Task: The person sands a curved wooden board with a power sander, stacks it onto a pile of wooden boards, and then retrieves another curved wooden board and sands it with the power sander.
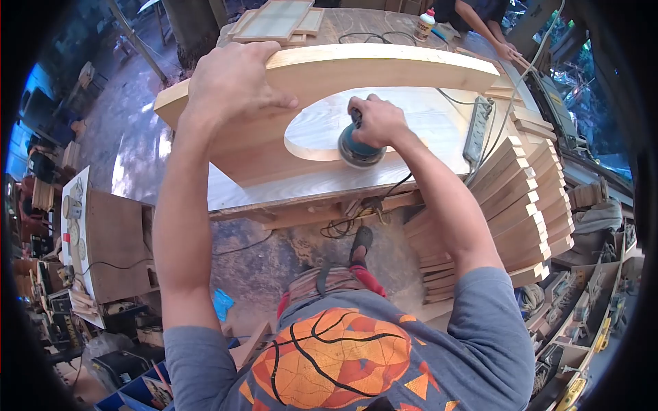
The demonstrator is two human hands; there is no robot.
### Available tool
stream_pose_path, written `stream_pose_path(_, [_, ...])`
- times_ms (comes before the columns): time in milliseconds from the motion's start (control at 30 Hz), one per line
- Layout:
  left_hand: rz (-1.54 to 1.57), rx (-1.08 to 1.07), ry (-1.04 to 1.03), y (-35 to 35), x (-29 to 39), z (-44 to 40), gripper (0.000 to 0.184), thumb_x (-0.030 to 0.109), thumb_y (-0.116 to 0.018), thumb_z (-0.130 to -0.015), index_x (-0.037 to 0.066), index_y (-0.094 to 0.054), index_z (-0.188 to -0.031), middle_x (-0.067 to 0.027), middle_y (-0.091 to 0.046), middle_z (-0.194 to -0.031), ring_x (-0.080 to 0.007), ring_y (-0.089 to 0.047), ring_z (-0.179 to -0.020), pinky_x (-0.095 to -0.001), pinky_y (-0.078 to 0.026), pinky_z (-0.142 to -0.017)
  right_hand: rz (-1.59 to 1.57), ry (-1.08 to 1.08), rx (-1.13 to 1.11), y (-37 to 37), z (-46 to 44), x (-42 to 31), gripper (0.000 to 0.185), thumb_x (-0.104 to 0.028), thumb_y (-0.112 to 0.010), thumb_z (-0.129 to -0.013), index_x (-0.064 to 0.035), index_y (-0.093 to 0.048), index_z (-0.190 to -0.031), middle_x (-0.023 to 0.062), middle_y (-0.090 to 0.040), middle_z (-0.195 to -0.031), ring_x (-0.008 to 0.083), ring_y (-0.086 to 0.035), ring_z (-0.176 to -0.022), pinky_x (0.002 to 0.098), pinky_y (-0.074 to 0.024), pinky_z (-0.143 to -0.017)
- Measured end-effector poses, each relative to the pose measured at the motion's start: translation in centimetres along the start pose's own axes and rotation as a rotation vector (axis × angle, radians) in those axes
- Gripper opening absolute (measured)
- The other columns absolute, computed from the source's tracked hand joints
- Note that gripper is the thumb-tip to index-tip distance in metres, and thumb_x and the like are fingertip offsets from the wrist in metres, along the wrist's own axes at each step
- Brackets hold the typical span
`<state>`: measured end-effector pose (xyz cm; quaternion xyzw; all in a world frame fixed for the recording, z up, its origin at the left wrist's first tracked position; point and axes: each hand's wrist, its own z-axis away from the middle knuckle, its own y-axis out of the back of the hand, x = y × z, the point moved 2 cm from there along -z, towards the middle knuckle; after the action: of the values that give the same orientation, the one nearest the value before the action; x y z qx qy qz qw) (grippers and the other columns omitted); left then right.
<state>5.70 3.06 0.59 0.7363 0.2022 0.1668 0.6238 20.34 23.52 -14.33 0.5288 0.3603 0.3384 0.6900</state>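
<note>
Left hand point(229, 85) — fingers clamped over the edge of a curved board point(253, 140). Right hand point(377, 123) — fingers wrapped round a sander point(360, 151), apparently touching the cutout's rim point(312, 153).

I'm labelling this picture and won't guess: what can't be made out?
Underside of the sander, head view: hidden beneath its own body.
Sander's grip, head view: partly covered by the right hand.
Head of the other person, head view: cut off by the top edge.
Lettering on the white bottle, head view: too small.
</note>
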Motion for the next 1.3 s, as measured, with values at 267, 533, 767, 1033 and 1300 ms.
stream_pose_path(267, [0.035, 0.023, -0.026, 0.4, 0.6, 0.0, 0.078, 0.054, -0.091, -0.067, 0.016, -0.072, -0.132, -0.0121, -0.077, -0.118, -0.0314, -0.072, -0.113, -0.0450, -0.058, -0.097, -0.006, -0.005, 0.069, -1.7, 0.1, -1.4, 0.052, -0.035, -0.076, -0.079, -0.0241, -0.064, -0.128, 0.0173, -0.065, -0.124, 0.0397, -0.068, -0.115, 0.0498, -0.0567, -0.098])
stream_pose_path(533, [0.045, 0.030, 0.011, 0.5, 0.3, 0.5, 0.077, 0.051, -0.092, -0.067, 0.016, -0.072, -0.132, -0.0124, -0.076, -0.122, -0.0314, -0.070, -0.118, -0.0456, -0.056, -0.101, -0.019, -0.237, 0.076, 0.4, -0.2, 5.9, 0.044, -0.030, -0.070, -0.087, -0.0237, -0.066, -0.130, 0.0161, -0.065, -0.130, 0.0382, -0.065, -0.124, 0.0475, -0.0529, -0.106])
stream_pose_path(767, [0.101, 0.125, -0.037, -0.1, 0.1, 0.2, 0.067, 0.042, -0.093, -0.066, 0.009, -0.075, -0.121, -0.0186, -0.078, -0.109, -0.0394, -0.073, -0.103, -0.0480, -0.056, -0.091, -0.029, -0.399, 0.142, 0.3, 0.0, 13.8, 0.045, -0.030, -0.070, -0.086, -0.0230, -0.066, -0.131, 0.0157, -0.065, -0.135, 0.0337, -0.065, -0.127, 0.0464, -0.0518, -0.108])
stream_pose_path(1033, [0.089, 0.110, -0.053, 0.0, 0.4, 0.0, 0.062, 0.045, -0.093, -0.066, 0.008, -0.075, -0.112, -0.0150, -0.078, -0.107, -0.0365, -0.074, -0.100, -0.0472, -0.058, -0.088, -0.011, -0.451, 0.110, 0.0, 1.9, 17.4, 0.049, -0.032, -0.070, -0.085, -0.0217, -0.065, -0.133, 0.0160, -0.065, -0.136, 0.0323, -0.063, -0.129, 0.0449, -0.0513, -0.109])
stream_pose_path(1300, [0.027, 0.095, -0.021, 0.0, 0.6, 0.1, 0.067, 0.049, -0.094, -0.063, 0.010, -0.075, -0.115, -0.0144, -0.078, -0.107, -0.0357, -0.074, -0.102, -0.0471, -0.058, -0.089, 0.015, -0.324, 0.139, -0.3, 2.2, 12.1, 0.046, -0.033, -0.070, -0.084, -0.0239, -0.065, -0.129, 0.0154, -0.066, -0.127, 0.0382, -0.067, -0.118, 0.0485, -0.0538, -0.104])
